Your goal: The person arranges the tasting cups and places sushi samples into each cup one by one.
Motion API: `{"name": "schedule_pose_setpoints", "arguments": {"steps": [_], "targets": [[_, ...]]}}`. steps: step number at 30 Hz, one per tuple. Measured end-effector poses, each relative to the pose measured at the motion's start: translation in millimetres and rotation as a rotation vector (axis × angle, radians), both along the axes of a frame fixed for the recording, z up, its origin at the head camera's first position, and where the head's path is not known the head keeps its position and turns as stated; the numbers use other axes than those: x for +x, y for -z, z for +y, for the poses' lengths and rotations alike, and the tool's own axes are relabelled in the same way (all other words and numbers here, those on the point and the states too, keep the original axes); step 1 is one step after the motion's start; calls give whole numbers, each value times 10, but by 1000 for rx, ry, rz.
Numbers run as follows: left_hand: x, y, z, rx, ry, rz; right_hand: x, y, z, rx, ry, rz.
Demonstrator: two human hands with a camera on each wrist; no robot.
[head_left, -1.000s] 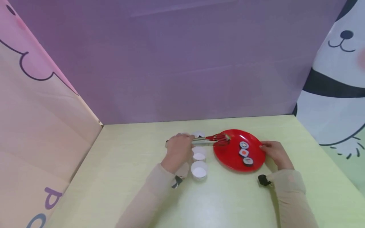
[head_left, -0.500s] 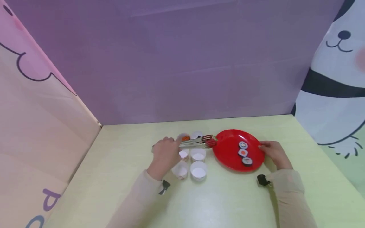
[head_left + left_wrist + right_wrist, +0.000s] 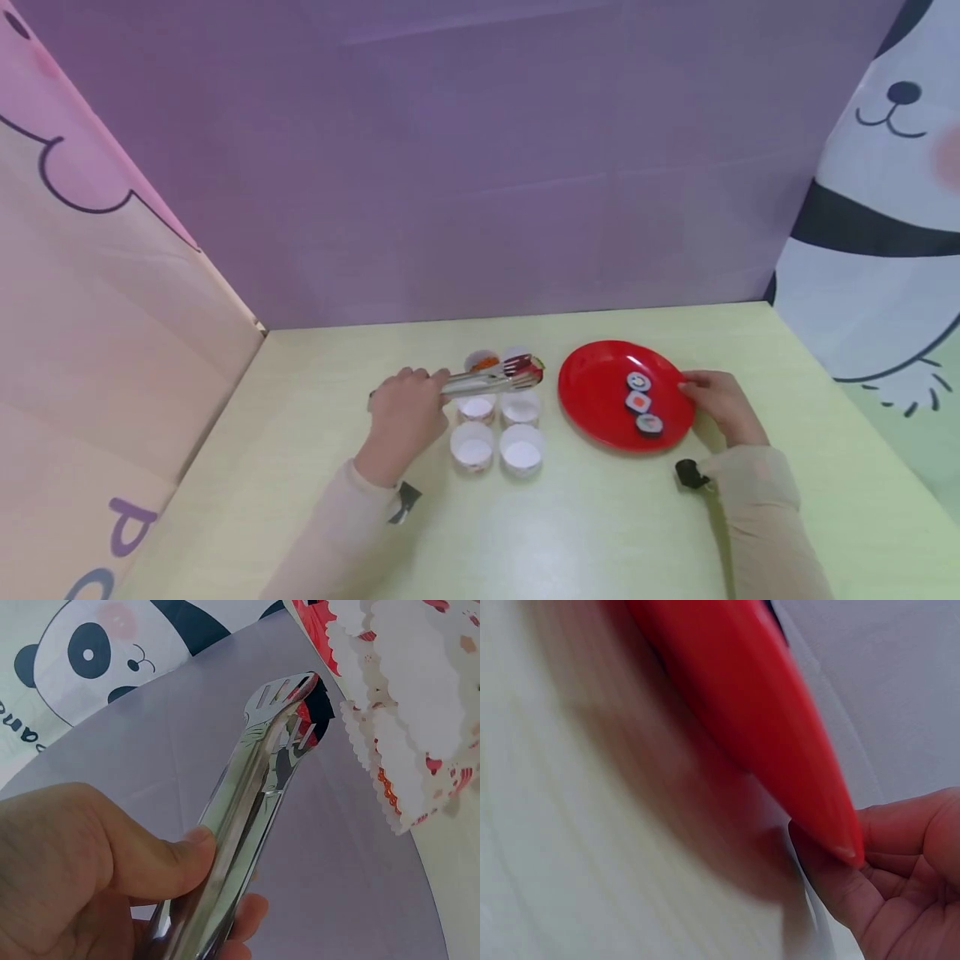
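Observation:
In the head view my left hand (image 3: 405, 421) grips metal tongs (image 3: 483, 383) whose fork-like tips hang over the white paper cups. The left wrist view shows the thumb pressed along the tongs (image 3: 225, 847). Between the tips is a small dark-edged piece (image 3: 321, 709) with some red, probably a sushi roll piece, mostly hidden. A round red plate (image 3: 592, 408) stands to the right, bearing three toy sushi pieces (image 3: 638, 402) in a row. My right hand (image 3: 723, 406) pinches the plate's right rim; in the right wrist view that edge (image 3: 817, 795) is between thumb and fingers.
Several paper cups (image 3: 472, 448) stand in two columns left of the plate. A far-left one holds something orange (image 3: 485, 364). The far-right cup is partly behind the tong tips. A purple wall (image 3: 480, 183) rises behind the pale table (image 3: 600, 525).
My left hand has moved left with the tongs, carrying their tips from over the plate to over the far cups. The right hand stays at the plate rim. The sushi on the plate is still.

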State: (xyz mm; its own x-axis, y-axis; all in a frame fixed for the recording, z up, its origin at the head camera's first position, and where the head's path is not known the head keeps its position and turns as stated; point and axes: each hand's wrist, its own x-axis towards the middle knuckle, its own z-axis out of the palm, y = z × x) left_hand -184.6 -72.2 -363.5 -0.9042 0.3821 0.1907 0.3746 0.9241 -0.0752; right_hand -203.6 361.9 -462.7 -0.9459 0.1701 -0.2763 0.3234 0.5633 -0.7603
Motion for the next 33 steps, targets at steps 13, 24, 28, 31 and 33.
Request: {"name": "schedule_pose_setpoints", "arguments": {"steps": [13,24,28,31,33], "targets": [[49,65,-203,-1,-10,56,-35,-22,2,-10,30,-56],[133,83,-343,32,7,153,-2,-1,-8,-3,5,-6],[170,121,-404,41,-2,184,2,-4,-10,-6,0,-4],[195,128,-433,51,-6,188,2,-11,-7,-8,7,-11],[210,127,-448,58,-5,196,7,-18,-7,-12,10,-19]]}}
